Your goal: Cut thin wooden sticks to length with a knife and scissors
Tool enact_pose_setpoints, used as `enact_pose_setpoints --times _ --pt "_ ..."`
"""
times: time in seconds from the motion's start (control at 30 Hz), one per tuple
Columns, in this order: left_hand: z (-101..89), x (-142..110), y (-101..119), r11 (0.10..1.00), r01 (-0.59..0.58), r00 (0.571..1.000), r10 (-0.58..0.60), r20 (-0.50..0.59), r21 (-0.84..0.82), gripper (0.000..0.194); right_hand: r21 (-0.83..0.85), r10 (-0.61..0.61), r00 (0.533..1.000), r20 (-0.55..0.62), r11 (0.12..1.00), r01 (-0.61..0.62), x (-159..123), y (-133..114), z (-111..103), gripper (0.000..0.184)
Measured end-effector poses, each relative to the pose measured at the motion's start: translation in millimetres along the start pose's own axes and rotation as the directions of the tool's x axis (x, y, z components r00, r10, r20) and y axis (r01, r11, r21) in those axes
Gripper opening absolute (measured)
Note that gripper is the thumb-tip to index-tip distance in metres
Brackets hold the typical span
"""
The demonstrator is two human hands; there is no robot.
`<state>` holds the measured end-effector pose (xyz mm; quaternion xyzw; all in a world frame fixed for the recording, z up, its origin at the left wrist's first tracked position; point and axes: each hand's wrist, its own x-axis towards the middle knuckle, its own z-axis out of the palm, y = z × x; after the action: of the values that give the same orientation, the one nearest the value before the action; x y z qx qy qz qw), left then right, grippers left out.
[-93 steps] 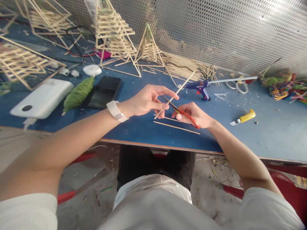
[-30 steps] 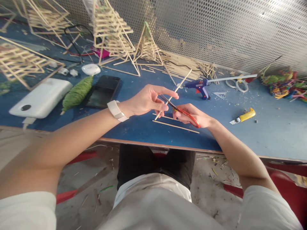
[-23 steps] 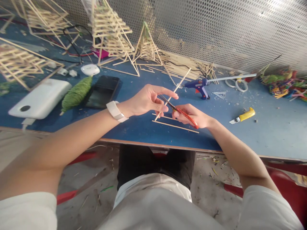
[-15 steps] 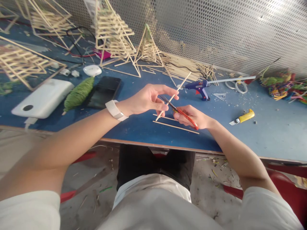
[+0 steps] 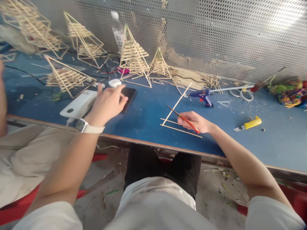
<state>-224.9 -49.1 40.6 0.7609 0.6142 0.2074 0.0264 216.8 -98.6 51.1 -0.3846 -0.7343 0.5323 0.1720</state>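
My right hand (image 5: 197, 121) rests on the blue table (image 5: 148, 115) and is closed on red-handled scissors (image 5: 184, 119), whose blades point up and to the left. A long thin wooden stick (image 5: 177, 103) lies slanted on the table just beyond the blade tips, with nothing holding it. Two more sticks (image 5: 181, 130) lie flat under my right hand. My left hand (image 5: 107, 103), with a white wristband, hovers far to the left over the near edge of a black phone (image 5: 130, 94). Its fingers are loosely spread and hold nothing.
A white power bank (image 5: 76, 106) lies left of the phone. Stick pyramids (image 5: 133, 59) stand along the perforated metal wall. A blue glue gun (image 5: 202, 95), tape rolls (image 5: 242, 94), a yellow knife (image 5: 249, 123) and a coloured pile (image 5: 289, 92) are at the right. Another person's arm (image 5: 2, 95) is at the left edge.
My left hand let go of the stick and swung left toward the phone. The stick now lies on the table. The view turned left; my right hand still holds the scissors.
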Motion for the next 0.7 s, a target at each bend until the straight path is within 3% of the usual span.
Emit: enact_pose_setpoints --times 0.17,0.3,0.5,0.7 --pt "10.6 -25 0 0.999 0.024 0.999 -0.023 -0.023 0.047 0.085 0.032 0.005 1.000 0.001 0.999 -0.005 0 2 0 0.053" --pt "4.9 -21 -13 1.000 -0.005 0.999 0.005 -0.040 0.004 0.092 0.040 0.004 1.000 0.007 0.999 -0.005 0 6 0 0.052" --pt "0.6 -11 -39 0.992 0.120 0.993 -0.119 0.024 -0.047 0.099 0.076 0.024 1.000 0.002 0.997 -0.024 0 2 1 0.055" --pt "-1.2 -8 -54 0.984 0.136 0.990 -0.131 0.047 -0.114 0.100 0.076 0.026 1.000 0.004 0.997 -0.026 -2 -5 2 0.060"
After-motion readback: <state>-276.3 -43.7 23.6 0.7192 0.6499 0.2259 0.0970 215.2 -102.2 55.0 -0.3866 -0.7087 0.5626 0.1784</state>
